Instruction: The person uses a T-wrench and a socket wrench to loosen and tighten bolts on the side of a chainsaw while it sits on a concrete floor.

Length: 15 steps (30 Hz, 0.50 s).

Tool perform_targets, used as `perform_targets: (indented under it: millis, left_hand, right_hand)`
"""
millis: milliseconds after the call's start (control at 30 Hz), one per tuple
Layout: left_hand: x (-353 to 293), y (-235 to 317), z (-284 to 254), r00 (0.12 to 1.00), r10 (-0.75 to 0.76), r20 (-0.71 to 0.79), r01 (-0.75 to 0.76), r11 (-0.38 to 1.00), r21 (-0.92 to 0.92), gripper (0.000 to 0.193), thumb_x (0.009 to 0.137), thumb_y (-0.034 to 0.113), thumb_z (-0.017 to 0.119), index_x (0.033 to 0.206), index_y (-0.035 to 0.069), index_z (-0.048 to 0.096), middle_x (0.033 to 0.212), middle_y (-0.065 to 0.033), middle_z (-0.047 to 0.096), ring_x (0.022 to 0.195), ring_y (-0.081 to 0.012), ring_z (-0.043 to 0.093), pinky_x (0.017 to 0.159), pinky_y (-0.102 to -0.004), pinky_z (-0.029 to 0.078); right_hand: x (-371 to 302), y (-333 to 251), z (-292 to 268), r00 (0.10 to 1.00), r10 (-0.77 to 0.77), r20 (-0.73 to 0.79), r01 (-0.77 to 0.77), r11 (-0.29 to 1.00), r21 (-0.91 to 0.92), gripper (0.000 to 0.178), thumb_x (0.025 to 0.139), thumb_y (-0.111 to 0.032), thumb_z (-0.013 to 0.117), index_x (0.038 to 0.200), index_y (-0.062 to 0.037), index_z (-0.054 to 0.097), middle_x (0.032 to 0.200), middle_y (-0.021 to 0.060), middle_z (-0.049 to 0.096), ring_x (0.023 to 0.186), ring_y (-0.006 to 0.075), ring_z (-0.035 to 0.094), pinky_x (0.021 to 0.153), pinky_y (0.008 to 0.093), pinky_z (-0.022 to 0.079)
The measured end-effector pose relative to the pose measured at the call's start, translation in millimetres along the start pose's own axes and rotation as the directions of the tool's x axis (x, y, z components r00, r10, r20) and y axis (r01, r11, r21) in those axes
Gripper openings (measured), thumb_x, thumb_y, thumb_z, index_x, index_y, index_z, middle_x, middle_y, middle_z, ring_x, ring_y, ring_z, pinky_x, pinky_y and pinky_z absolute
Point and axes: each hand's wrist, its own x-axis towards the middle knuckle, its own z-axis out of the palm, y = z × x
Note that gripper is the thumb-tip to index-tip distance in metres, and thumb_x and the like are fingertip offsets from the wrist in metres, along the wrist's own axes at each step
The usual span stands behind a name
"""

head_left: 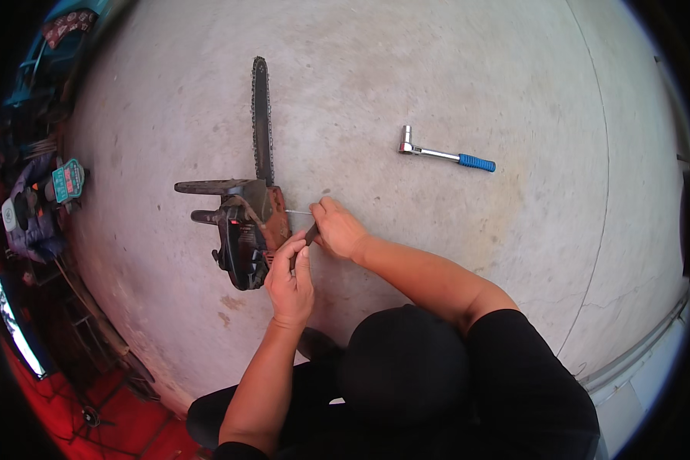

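Observation:
An orange-and-black chainsaw (274, 218) rests on the concrete floor in front of me, its guide bar (262, 123) and chain pointing away. At the saw's right side, a thin metal shaft (297, 211) runs from the orange housing to my right hand (339, 230), whose fingers are closed around it. A short dark handle-like piece (311, 234) spans the gap between both hands. My left hand (290, 285) pinches its near end, close to the saw's lower right edge. Whether shaft and dark piece are one tool is hidden by my fingers.
A ratchet wrench (445, 155) with a blue grip and a socket lies on the floor to the right. Along the left edge stand a teal container (67, 181), dark cloth (34, 222) and other clutter. Red material (123, 414) covers the lower left.

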Motion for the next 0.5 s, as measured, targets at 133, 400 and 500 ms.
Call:
perform_targets:
  millis: [133, 400, 500]
  left_hand:
    - [-5, -3, -39, 0.997, 0.071, 0.035, -0.072, 0.997, 0.026, 0.037, 0.093, 0.006, 0.072, 0.129, 0.000, 0.063, 0.134, -0.0181, 0.066, 0.119, -0.0293, 0.065, 0.103, -0.0390, 0.050]
    - [-10, -57, -91, 0.907, -0.244, -0.343, 0.299, 0.947, 0.117, 0.062, 0.093, 0.013, 0.077, 0.146, 0.001, 0.047, 0.152, -0.0144, 0.047, 0.136, -0.0266, 0.050, 0.112, -0.0390, 0.040]
    - [-17, -66, -80, 0.859, -0.479, -0.181, 0.422, 0.862, -0.281, 0.076, 0.091, 0.008, 0.078, 0.154, 0.002, 0.037, 0.151, -0.0146, 0.047, 0.137, -0.0226, 0.047, 0.113, -0.0359, 0.039]
  right_hand:
    - [9, 12, 0, 0.991, -0.128, -0.023, 0.126, 0.989, -0.075, 0.045, 0.079, -0.021, 0.083, 0.109, 0.0000, 0.058, 0.114, 0.0188, 0.056, 0.113, 0.0378, 0.059, 0.096, 0.0441, 0.052]
    - [11, 9, -7, 0.959, -0.280, -0.052, 0.262, 0.939, -0.225, 0.029, 0.084, -0.018, 0.073, 0.104, -0.0020, 0.059, 0.108, 0.0154, 0.055, 0.103, 0.0335, 0.063, 0.087, 0.0426, 0.055]
    - [19, 11, -9, 0.945, -0.327, 0.009, 0.312, 0.892, -0.328, 0.017, 0.089, -0.018, 0.063, 0.100, -0.0048, 0.058, 0.104, 0.0141, 0.055, 0.091, 0.0316, 0.065, 0.076, 0.0428, 0.057]
